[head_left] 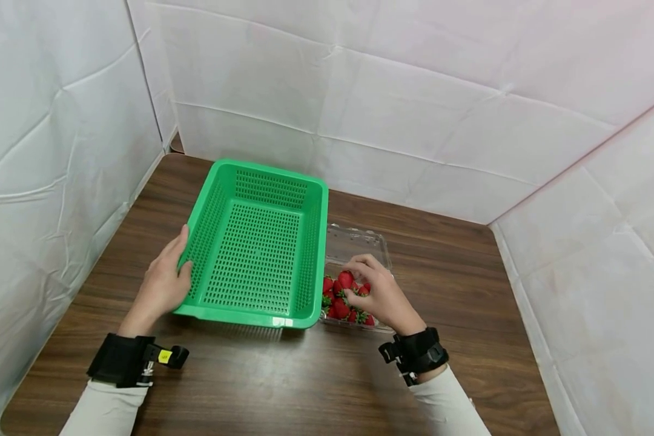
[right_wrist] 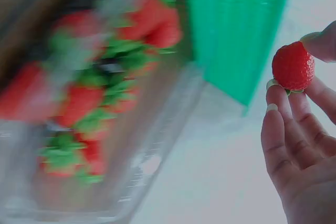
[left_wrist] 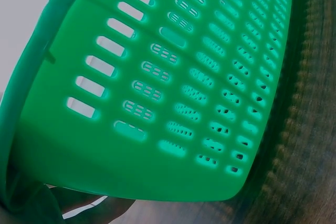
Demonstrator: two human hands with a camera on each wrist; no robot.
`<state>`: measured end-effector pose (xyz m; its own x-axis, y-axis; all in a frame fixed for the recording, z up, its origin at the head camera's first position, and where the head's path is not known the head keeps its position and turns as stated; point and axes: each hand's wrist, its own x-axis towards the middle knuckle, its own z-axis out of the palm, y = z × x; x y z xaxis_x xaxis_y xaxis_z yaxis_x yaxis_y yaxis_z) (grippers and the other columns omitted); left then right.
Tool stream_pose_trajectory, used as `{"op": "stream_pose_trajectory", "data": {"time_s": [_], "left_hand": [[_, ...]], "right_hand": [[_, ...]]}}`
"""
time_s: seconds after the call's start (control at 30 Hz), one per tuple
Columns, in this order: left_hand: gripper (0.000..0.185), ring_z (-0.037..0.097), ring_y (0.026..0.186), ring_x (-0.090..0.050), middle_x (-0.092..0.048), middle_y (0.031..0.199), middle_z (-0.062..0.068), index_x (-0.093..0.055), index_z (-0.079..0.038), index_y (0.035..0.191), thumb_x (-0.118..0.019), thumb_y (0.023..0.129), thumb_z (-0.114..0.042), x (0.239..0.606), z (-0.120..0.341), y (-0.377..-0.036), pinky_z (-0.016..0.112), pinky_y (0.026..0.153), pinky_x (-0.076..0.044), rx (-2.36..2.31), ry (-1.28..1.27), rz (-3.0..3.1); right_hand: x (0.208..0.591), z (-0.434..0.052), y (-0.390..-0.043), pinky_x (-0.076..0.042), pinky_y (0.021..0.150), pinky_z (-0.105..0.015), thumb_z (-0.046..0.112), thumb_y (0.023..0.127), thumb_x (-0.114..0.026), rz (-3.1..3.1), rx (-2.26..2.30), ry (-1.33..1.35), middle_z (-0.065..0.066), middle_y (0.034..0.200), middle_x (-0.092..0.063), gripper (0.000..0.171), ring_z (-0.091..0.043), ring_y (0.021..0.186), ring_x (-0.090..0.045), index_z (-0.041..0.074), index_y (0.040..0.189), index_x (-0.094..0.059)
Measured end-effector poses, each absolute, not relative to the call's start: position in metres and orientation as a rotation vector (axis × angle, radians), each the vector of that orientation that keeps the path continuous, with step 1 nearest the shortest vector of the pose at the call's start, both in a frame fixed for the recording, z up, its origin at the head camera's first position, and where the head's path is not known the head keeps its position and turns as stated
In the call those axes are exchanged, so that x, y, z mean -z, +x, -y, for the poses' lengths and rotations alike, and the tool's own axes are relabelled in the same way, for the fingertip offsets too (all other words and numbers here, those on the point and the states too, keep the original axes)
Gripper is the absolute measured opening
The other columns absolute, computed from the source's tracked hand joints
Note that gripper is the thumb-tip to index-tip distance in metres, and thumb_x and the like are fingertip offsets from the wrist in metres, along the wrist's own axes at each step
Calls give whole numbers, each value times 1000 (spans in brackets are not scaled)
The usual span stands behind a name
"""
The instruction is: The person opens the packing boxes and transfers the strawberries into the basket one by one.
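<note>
A green perforated plastic basket (head_left: 258, 254) fills the left middle of the head view, with nothing in it. My left hand (head_left: 166, 281) grips its left rim near the front corner; the left wrist view shows the slotted side wall (left_wrist: 184, 77) close up. Between thumb and fingertips, my right hand (head_left: 378, 293) pinches a red strawberry (right_wrist: 294, 66), seen over the clear plastic box (head_left: 360, 239). Several more strawberries (head_left: 340, 309) with green leaves lie in that box. The basket's right rim overlaps the box's left side in the head view.
The box's clear lid (right_wrist: 157, 161) or side edge is blurred in the right wrist view. A dark wood-grain table (head_left: 447, 290) lies under everything. White sheeting walls (head_left: 392, 109) stand along its back, left and right.
</note>
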<state>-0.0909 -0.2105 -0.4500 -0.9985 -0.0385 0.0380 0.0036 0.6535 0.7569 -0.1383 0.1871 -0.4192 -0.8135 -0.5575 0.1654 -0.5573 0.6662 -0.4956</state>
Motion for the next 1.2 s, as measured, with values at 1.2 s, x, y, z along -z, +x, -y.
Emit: {"op": "stream_pose_trajectory", "data": {"time_s": [1.2], "left_hand": [[71,55,133,-32,-22,156,28,-2,-13,157,-41,99,0,452,204,-95,69,100,-31,1294,39,2810]], "right_hand": [[399,-20,-210,-48,83,-23,16,91,-64,-2542,380,-1155,-6,123,-62,36,-15,102,-59,8,126,-60]]}}
